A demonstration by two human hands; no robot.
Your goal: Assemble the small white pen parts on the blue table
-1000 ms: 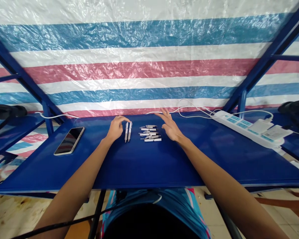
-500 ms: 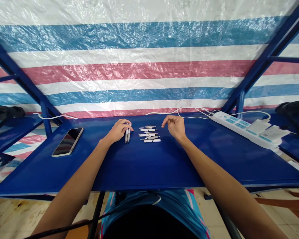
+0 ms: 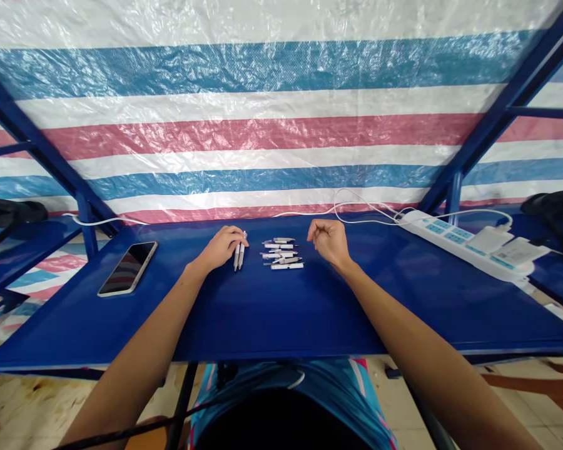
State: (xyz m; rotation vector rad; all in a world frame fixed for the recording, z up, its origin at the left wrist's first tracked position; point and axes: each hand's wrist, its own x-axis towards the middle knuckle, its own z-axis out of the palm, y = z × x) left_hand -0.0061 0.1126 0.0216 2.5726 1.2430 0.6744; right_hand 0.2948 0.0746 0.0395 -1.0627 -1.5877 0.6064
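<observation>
Two white-and-grey pens (image 3: 239, 257) stand side by side on the blue table, pointing toward me. My left hand (image 3: 221, 247) has its fingers closed around their far ends, partly hiding them. To the right of these lies a loose pile of several white pens and pen parts (image 3: 282, 254), roughly crosswise and partly overlapping. Beyond the pile's right side, my right hand (image 3: 329, 242) rests with its fingers curled in, apart from the pile, and no object shows in it.
A phone (image 3: 128, 269) lies at the table's left. On the right is a white power strip (image 3: 464, 245) with chargers plugged in, its white cable (image 3: 366, 220) looping along the back edge. Blue metal posts (image 3: 488, 103) and a striped plastic sheet (image 3: 272, 134) stand behind.
My right hand's fingers have curled in more tightly. My left hand stays at the two pens, shifted very slightly left. The pile looks the same.
</observation>
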